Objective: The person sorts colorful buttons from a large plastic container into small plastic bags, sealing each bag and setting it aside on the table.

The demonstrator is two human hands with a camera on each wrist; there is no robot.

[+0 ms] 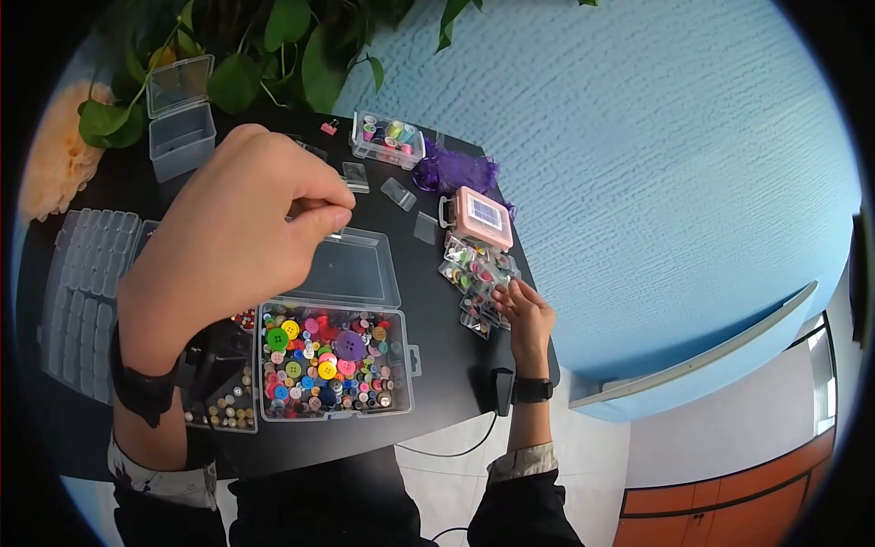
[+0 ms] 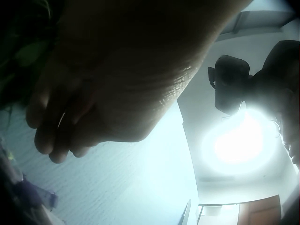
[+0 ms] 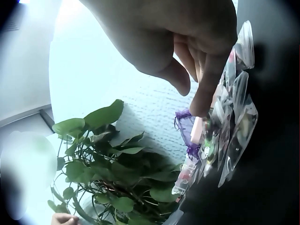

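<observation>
My left hand [image 1: 232, 228] is raised over the button boxes, thumb and forefinger tips close together. A pale edge shows just under its thumb; I cannot tell whether the fingers pinch anything. In the left wrist view the same hand [image 2: 103, 89] has its fingers pointing downward. On the right, my right hand [image 1: 527, 317] hovers at a heap of small clear bags with buttons [image 1: 469, 273]. The right wrist view has its thumb and forefinger [image 3: 199, 105] apart, right beside the bags [image 3: 241, 126]. Under the left hand lies an open clear box [image 1: 407, 401] of colourful buttons.
Small empty bags [image 1: 398, 193] lie mid-table. Behind are a clear box of thread spools [image 1: 387, 150], purple mesh pouches [image 1: 456, 170] and a pink case [image 1: 483, 217]. Left stand an empty lidded box [image 1: 182, 137] and a compartment tray [image 1: 82, 310]. Leaves [image 1: 287, 27] overhang the back.
</observation>
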